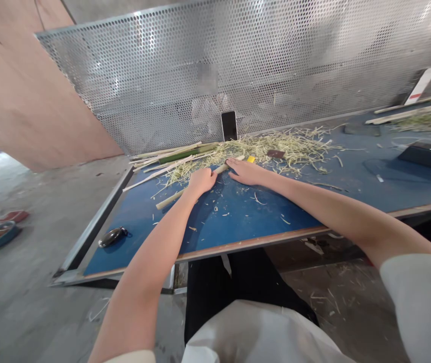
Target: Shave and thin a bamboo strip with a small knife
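Note:
A pale, peeled bamboo stick (221,169) lies slantwise across the blue table (234,222). My left hand (202,180) is closed around its middle, and the stick's near end sticks out to the left behind my forearm. Toward the far end, my right hand (249,172) lies with fingers stretched out and thumb apart, its fingertips touching the stick. A small yellow object (251,159) shows just beyond the right hand; its kind is unclear. Thin pale shavings (294,146) are heaped behind both hands, with a small dark brown flat piece (276,154) on them.
A phone (229,126) leans upright against the perforated metal screen (185,65). Green bamboo (185,154) and pale strips lie at the back left. A dark, shiny oval object (112,237) sits near the left corner. A black device (429,156) is at the right.

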A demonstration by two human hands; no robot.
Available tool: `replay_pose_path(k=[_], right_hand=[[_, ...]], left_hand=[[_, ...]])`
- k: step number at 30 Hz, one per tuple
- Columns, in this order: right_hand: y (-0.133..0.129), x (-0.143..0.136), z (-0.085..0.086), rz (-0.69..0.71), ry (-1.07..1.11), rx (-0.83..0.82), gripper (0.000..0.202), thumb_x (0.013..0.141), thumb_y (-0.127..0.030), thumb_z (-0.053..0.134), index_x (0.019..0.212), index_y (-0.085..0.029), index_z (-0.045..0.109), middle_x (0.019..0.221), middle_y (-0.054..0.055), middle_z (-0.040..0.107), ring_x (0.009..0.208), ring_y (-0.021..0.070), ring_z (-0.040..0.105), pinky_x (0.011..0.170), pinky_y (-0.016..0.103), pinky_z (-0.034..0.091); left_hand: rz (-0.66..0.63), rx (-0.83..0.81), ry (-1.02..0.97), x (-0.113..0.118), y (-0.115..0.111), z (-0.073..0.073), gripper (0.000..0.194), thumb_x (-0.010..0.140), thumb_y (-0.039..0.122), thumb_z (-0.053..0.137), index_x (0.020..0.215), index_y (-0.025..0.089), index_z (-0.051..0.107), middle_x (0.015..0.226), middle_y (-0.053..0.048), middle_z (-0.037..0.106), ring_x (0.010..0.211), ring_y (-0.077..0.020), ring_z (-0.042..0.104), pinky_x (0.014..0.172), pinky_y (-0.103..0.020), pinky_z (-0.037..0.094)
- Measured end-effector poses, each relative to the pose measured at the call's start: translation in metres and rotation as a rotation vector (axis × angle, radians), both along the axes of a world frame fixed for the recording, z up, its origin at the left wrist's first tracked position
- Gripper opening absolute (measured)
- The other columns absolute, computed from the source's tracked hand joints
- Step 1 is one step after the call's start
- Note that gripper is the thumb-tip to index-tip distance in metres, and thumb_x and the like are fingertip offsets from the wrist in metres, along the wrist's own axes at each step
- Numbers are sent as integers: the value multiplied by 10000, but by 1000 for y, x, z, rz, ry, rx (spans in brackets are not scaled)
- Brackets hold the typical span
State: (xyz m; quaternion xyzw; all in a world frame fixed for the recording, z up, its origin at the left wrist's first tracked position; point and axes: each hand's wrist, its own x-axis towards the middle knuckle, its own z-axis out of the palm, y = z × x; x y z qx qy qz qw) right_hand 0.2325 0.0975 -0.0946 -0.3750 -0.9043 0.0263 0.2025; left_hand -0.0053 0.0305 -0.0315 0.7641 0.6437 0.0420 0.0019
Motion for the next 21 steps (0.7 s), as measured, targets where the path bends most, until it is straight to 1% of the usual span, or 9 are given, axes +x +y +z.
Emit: replay_pose_path(k=[4, 9, 13, 17, 21], right_hand=[[-3, -1, 3, -11, -4, -20, 785, 1104, -496, 488, 1785, -112, 425, 1816, 169, 436, 1688, 415, 398, 1400, 622, 351], [-9, 0, 8, -18, -25, -34, 796, 1111, -514, 455, 1776, -77, 429, 1824, 202, 407, 1678, 429, 413, 1378, 632, 381], [-12, -2, 10, -31, -17, -9, 757, 1106, -491, 476, 1756, -103, 472, 1791, 196, 473, 1654, 423, 458, 1358, 631, 412], [-14, -4, 13, -27, 2, 12, 694, 1088, -444, 517, 1717, -152, 544, 1727, 178, 569, 1577, 435, 558, 1335, 648, 434], [-16, -4, 17, -43, -10, 45, 633, 1090, -424, 531, 1660, -159, 609, 1684, 177, 620, 1521, 423, 617, 1305, 630, 472]], left_hand=[[-8, 11, 2, -1, 1, -2, 517, 1178, 425, 417, 1122, 134, 840, 1157, -214, 842, 1109, -349, 802, 979, -410, 583], [-6, 8, 9, -1, 3, -3, 516, 1178, 431, 417, 1122, 138, 838, 1142, -205, 844, 1098, -343, 802, 975, -409, 585], [4, 1, 3, -1, 2, -2, 504, 1180, 431, 424, 1115, 152, 839, 1136, -195, 844, 1094, -332, 800, 976, -395, 581], [4, -1, 0, -1, 1, -1, 504, 1184, 427, 423, 1107, 150, 837, 1126, -195, 842, 1088, -328, 803, 979, -392, 581], [-1, -2, 3, -1, 1, -1, 510, 1187, 424, 420, 1116, 140, 837, 1142, -205, 841, 1098, -327, 803, 986, -392, 584]])
